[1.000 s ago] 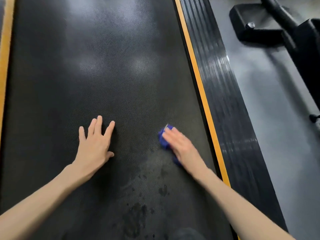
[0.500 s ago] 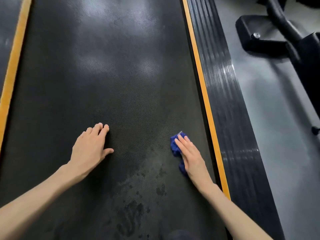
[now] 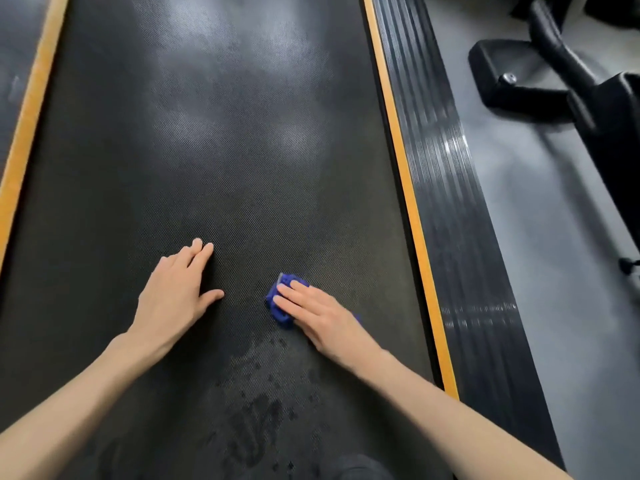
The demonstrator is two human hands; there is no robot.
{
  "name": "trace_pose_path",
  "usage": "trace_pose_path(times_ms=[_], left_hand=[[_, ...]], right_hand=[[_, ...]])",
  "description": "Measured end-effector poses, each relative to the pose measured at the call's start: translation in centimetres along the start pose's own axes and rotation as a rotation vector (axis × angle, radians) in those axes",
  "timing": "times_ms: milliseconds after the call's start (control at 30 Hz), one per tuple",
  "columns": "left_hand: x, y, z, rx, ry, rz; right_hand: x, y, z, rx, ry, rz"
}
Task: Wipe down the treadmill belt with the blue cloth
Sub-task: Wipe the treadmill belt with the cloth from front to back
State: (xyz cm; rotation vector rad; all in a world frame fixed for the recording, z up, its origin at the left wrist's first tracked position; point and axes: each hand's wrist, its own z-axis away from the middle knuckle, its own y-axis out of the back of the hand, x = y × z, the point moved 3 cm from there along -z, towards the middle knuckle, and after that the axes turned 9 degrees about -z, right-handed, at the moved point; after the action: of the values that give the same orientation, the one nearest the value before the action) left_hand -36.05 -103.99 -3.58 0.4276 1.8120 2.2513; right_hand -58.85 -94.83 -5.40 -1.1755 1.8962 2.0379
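two flat hands on belt (image 3: 242, 168), right hand (image 3: 322, 320) pressing blue cloth (image 3: 278, 306)

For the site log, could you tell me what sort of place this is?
Probably a gym: a treadmill belt with an orange-edged side rail, and another machine's black frame on the grey floor beside it.

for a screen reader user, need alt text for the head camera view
A person's right hand presses a blue cloth flat on a black treadmill belt, while the left hand rests open beside it. Dark spots mark the belt nearer the camera; orange strips edge it.
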Motion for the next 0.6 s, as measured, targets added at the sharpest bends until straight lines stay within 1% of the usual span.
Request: trace_pose_path(times_ms=[33, 67, 100, 133, 200, 233, 267, 300, 367, 433, 533, 600], left_hand=[[-0.1, -0.1, 0.1, 0.000, -0.010, 0.009], [-0.3, -0.2, 0.3, -0.003, -0.014, 0.024], [-0.5, -0.2, 0.6, -0.004, -0.017, 0.037], [-0.6, -0.4, 1.0, 0.000, -0.023, 0.044], [-0.9, -0.7, 1.9, 0.024, -0.016, 0.046], [-1.1, -0.8, 2.3, 0.037, -0.003, 0.048], [-1.3, -0.8, 2.7, 0.053, 0.014, 0.047], [-1.4, -0.6, 3.0, 0.069, 0.035, 0.045], [-1.4, 0.0, 3.8, 0.086, 0.093, 0.046], [-1.2, 0.7, 5.0, 0.074, 0.139, 0.045], [-1.6, 1.1, 6.6, 0.057, 0.146, -0.011], [-2.4, 1.0, 7.0, 0.066, 0.136, -0.061]], right_hand=[[0.8, 0.5, 0.5, -0.037, 0.061, 0.028], [1.9, 1.2, 0.5, -0.020, 0.060, 0.063], [3.4, 2.1, 0.2, 0.047, -0.021, 0.043], [5.0, 3.2, -0.4, 0.154, -0.146, 0.016], [7.1, 4.9, -1.5, 0.360, -0.451, -0.039], [7.2, 5.0, -2.1, 0.409, -0.544, -0.032], [6.6, 4.7, -2.4, 0.421, -0.563, -0.003], [5.5, 4.0, -2.6, 0.396, -0.527, 0.007], [2.6, 1.9, -1.8, 0.248, -0.374, -0.011], [0.3, 0.2, 0.0, 0.111, -0.296, -0.032], [-0.1, 0.5, 1.1, 0.028, -0.251, -0.070], [0.7, 1.2, 0.0, -0.012, -0.203, -0.044]])
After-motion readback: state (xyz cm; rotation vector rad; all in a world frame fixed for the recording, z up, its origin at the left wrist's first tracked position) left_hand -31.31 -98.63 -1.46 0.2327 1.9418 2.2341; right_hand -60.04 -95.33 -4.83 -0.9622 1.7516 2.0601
